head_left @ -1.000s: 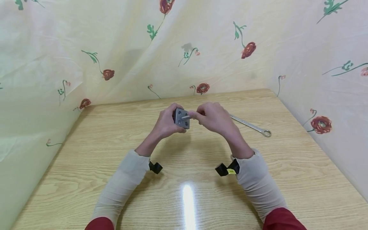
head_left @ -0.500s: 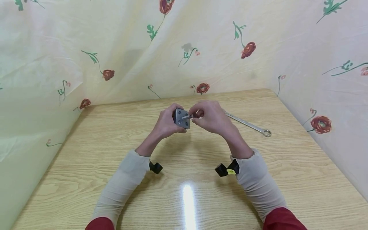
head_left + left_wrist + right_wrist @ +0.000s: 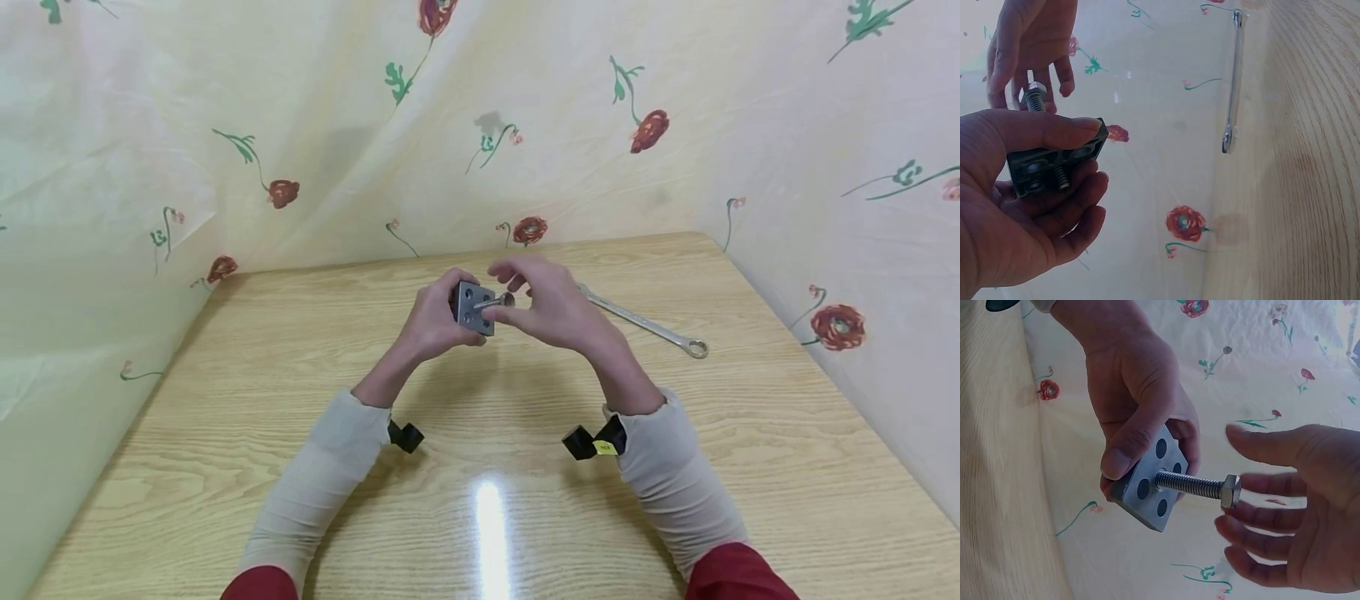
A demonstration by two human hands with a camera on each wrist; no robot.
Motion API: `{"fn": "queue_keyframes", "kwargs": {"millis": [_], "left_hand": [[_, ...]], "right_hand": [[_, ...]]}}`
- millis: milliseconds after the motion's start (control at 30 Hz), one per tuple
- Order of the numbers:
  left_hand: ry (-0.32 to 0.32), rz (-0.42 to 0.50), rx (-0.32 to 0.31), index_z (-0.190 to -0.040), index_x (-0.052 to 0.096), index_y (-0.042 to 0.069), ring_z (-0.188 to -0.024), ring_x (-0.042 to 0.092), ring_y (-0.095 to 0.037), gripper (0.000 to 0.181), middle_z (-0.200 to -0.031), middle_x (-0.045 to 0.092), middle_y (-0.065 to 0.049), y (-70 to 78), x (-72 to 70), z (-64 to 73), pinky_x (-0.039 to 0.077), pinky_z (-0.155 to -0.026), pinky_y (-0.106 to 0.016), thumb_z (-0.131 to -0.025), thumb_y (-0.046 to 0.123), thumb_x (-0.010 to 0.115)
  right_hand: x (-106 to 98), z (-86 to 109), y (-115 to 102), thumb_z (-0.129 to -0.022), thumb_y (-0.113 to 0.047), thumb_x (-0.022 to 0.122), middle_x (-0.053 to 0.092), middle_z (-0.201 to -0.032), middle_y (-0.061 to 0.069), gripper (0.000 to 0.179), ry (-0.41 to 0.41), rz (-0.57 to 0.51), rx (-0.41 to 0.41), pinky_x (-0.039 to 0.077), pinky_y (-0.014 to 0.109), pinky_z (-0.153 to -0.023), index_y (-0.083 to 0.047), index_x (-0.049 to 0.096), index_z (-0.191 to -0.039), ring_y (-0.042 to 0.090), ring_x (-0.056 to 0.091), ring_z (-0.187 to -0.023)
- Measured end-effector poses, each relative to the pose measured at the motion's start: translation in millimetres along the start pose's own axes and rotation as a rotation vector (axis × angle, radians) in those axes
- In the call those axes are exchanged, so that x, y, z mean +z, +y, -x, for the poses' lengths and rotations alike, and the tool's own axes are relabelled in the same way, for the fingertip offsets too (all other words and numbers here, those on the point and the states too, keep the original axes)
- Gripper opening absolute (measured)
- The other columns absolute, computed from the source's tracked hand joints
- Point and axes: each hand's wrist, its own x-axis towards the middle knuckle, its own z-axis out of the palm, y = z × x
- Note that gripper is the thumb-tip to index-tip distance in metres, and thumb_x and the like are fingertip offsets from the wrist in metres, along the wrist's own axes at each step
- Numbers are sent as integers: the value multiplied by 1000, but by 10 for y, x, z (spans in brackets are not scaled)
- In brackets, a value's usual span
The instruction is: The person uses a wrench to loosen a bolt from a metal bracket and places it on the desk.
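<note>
My left hand (image 3: pixel 438 317) grips a grey metal block with several round holes (image 3: pixel 1141 506), thumb on one edge and fingers on the other. A hex-head bolt (image 3: pixel 1191 484) passes through the block's middle hole; in the left wrist view its threaded end pokes out the other side. My right hand (image 3: pixel 1325 506) is spread around the bolt's head, its thumb lifted off. In the right wrist view the fingertips lie close beside the head; whether one touches it I cannot tell.
A combination wrench (image 3: pixel 645 323) lies on the wood-grain table (image 3: pixel 225 467), right of and beyond my right hand. Flower-patterned cloth (image 3: pixel 337 167) surrounds the table at the back and sides. A camera (image 3: pixel 579 442) sits at my right wrist.
My right fingers, earlier closed about the bolt's head, have opened and spread, leaving the head in sight. My left hand and the block have stayed put.
</note>
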Motion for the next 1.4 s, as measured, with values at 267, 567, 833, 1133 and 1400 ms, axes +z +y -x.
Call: {"fn": "queue_keyframes", "kwargs": {"millis": [267, 567, 833, 1133, 1400], "left_hand": [[-3, 2, -11, -122, 52, 8, -95, 60, -28, 70, -112, 62, -15, -3, -3, 6, 53, -80, -39, -61, 3, 87], [0, 6, -4, -121, 53, 9, -95, 60, -27, 70, -112, 62, -15, -14, 4, 1, 53, -79, -37, -61, 3, 87], [7, 1, -6, -121, 53, 9, -95, 61, -28, 69, -113, 63, -16, -35, 7, -10, 53, -80, -39, -61, 0, 86], [7, -3, -2, -120, 53, 9, -95, 61, -28, 70, -112, 63, -15, -11, 10, -5, 52, -80, -38, -59, 1, 87], [-1, -9, -3, -122, 53, 9, -98, 61, -28, 71, -115, 62, -16, -20, 12, -13, 53, -82, -40, -60, 1, 87]], "right_hand": [[-34, -4, 15, -93, -47, 58, 69, -91, 8, 42, -87, 81, 266, 49, 32, -64, -9, 66, -110, 21, 63, -77], [-12, -2, -3, -95, -50, 52, 61, -61, 1, 45, -103, 136, 279, 36, 27, -49, -13, 70, -76, 15, 51, -52], [-8, -3, -5, -90, -32, 67, 65, -76, 2, 22, -71, 130, 167, 43, 28, -58, -10, 69, -91, 16, 56, -64], [10, -3, 1, -79, -2, 70, 72, -86, 6, 17, 30, 131, -3, 44, 27, -59, -10, 74, -93, 17, 59, -63], [-17, 9, 39, -80, -14, 76, 69, -97, 7, 35, -32, 126, 2, 44, 29, -62, -9, 66, -114, 18, 55, -66]]}}
